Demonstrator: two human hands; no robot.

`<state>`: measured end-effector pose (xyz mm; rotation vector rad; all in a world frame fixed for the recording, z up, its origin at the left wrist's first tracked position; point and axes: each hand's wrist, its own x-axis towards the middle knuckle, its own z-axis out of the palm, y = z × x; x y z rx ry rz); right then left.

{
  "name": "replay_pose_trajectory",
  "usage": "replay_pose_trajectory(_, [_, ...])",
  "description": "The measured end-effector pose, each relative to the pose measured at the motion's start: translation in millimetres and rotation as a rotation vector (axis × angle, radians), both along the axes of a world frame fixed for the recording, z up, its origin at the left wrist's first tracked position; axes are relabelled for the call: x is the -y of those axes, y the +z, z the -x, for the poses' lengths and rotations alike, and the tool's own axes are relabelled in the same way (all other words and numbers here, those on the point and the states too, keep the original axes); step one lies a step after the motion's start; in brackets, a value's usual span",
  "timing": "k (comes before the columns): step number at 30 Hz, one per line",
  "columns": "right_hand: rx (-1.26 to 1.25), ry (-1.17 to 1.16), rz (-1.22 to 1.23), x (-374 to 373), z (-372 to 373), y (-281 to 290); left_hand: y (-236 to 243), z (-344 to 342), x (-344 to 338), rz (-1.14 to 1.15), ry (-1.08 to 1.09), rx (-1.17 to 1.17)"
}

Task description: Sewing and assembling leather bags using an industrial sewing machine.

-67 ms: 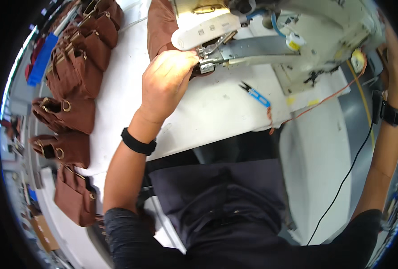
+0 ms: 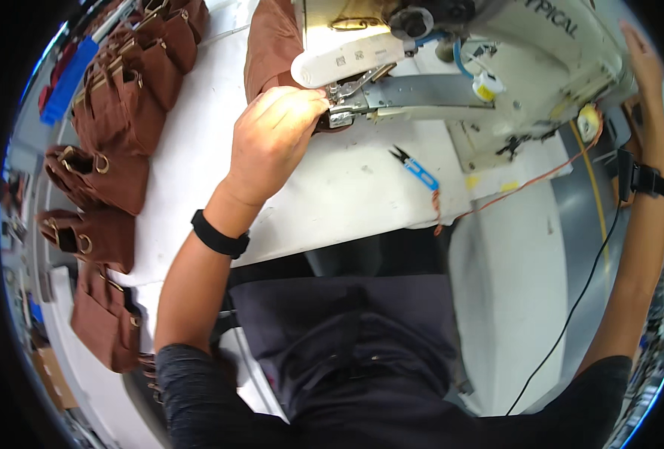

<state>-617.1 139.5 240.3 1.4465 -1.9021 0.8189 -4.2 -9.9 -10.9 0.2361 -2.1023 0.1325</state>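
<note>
The person's left hand point(image 2: 276, 138) is at the left end of the sewing machine point(image 2: 541, 71), its fingers bunched over a brown piece point(image 2: 272, 45) right beside the metal foot point(image 2: 339, 97). Those fingers are drawn close together, but the tips are hidden from me, so I can't tell whether the grip is pinching the brown piece or just pressing on it. The piece lies on the white worktop point(image 2: 347, 179), mostly on the far side of that hand, and a bit of it peeps out under the foot. The right hand point(image 2: 648, 67) is up at the far right, by the right end of the machine; it's too near the rim of the view to say what its grip is doing. A black band point(image 2: 221, 236) circles the left wrist, and a black strap point(image 2: 652, 183) the right one, where a dark cable point(image 2: 564, 337) hangs down. Right of the left hand, on the near part of the worktop, lies a pair of blue snips point(image 2: 421, 174) with orange thread at its near end. Along the left side, brown bags point(image 2: 115, 116) with gold-coloured rings stand in a row, running from near to far.
</note>
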Motion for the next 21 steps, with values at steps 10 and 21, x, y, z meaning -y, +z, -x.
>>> replay_pose_trajectory(10, [0.585, 0.093, 0.338, -4.7, 17.2, -72.4, -4.7, 1.6, -0.7, 0.004, 0.015, -0.021])
replay_pose_trajectory(21, [0.485, 0.065, 0.635, -41.7, 23.2, -132.4, -5.6, 4.0, 1.6, -0.03, 0.013, -0.03])
